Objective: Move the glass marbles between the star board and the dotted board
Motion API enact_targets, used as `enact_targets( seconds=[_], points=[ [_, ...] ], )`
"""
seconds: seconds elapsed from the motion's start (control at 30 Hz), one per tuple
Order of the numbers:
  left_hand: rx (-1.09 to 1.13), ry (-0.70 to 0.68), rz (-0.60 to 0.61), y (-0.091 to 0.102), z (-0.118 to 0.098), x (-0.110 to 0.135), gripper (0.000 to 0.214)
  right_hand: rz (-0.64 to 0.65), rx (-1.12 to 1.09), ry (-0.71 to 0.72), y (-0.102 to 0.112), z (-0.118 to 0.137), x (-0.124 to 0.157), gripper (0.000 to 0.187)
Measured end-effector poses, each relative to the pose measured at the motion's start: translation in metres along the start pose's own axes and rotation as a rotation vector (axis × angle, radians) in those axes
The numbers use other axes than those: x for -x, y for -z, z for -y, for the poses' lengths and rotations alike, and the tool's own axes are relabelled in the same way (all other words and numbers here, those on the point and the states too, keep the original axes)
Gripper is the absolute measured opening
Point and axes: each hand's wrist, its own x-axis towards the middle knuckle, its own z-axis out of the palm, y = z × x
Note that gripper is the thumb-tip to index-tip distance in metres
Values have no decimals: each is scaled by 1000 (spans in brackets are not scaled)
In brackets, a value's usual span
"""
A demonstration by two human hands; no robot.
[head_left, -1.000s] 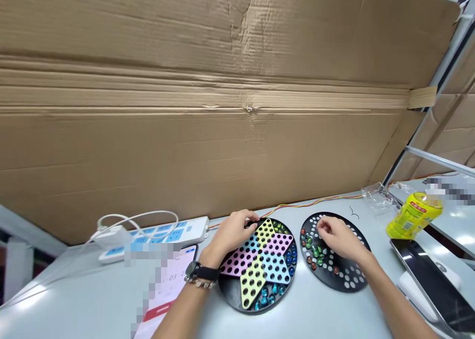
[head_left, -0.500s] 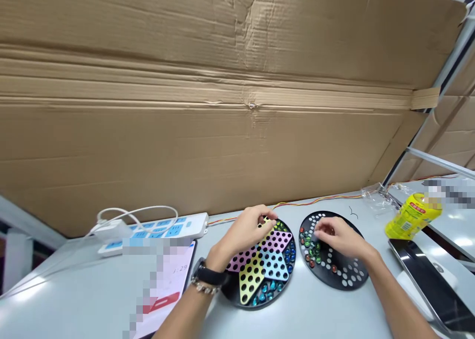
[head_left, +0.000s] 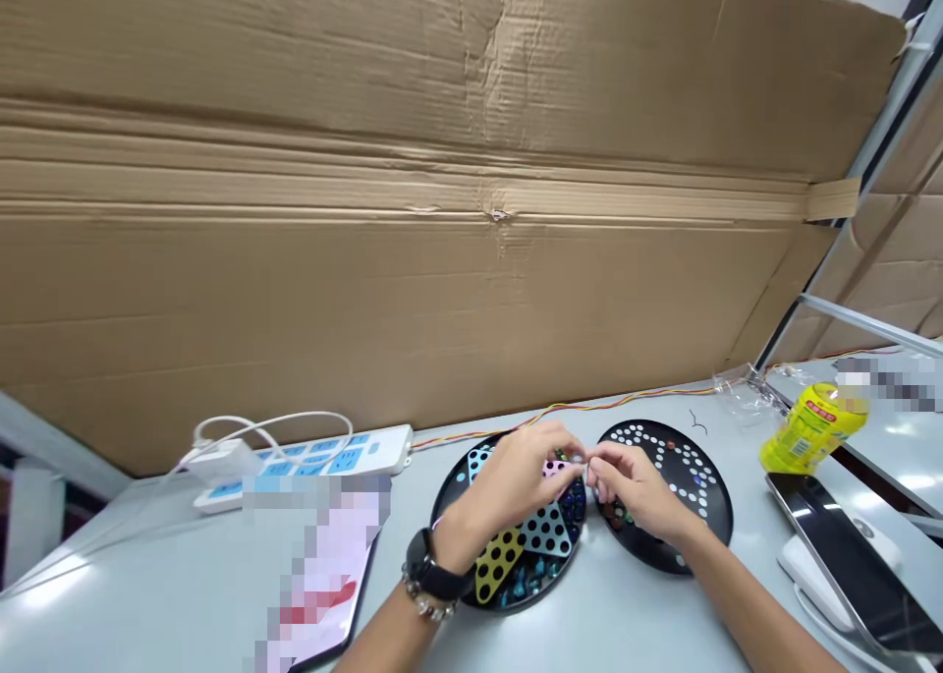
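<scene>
**A:** We're live at the pale grey bench [head_left: 611, 619], and both hands are in tight over the middle! The left hand [head_left: 508, 486] is over a round black board with a coloured star [head_left: 451, 511], and the right hand [head_left: 637, 491] is over a round black board with white dots [head_left: 696, 496].

**B:** What are the fingers doing?

**A:** Narrow on both hands, pinched toward each other just above where the two boards nearly meet. Is anything held? I cannot tell, the hands hide it!

**B:** Where are the marbles?

**A:** Blue glass marbles [head_left: 573, 504] sit along the right edge of the star board, just beside the left hand. Green glass marbles [head_left: 620, 518] peep out under the right hand on the dotted board.

**B:** Anything on that left wrist?

**A:** A black wristwatch [head_left: 431, 577] with a beaded bracelet [head_left: 423, 606] right beside it.

**B:** And around them?

**A:** Off to the left, a white power strip with blue sockets [head_left: 316, 454] and a blurred phone [head_left: 324, 575] nearer in. Far right, a yellow plastic bottle [head_left: 814, 427], with a black tablet [head_left: 832, 555] on the near side. Behind it all, a big corrugated cardboard sheet [head_left: 442, 113]
</scene>
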Motion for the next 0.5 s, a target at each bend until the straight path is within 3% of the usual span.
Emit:
enact_targets(
  seconds=[0.2, 0.33, 0.5],
  points=[
    [-92, 244, -142, 15, 58, 6, 27, -128, 5, -6, 8, -1, -2, 40],
    [-138, 339, -101, 15, 93, 15, 31, -171, 94, 16, 12, 3, -2, 34],
    [-107, 344, -88, 14, 104, 17, 33, -264, 545, 57, 27, 1, -2, 23]
  ],
)
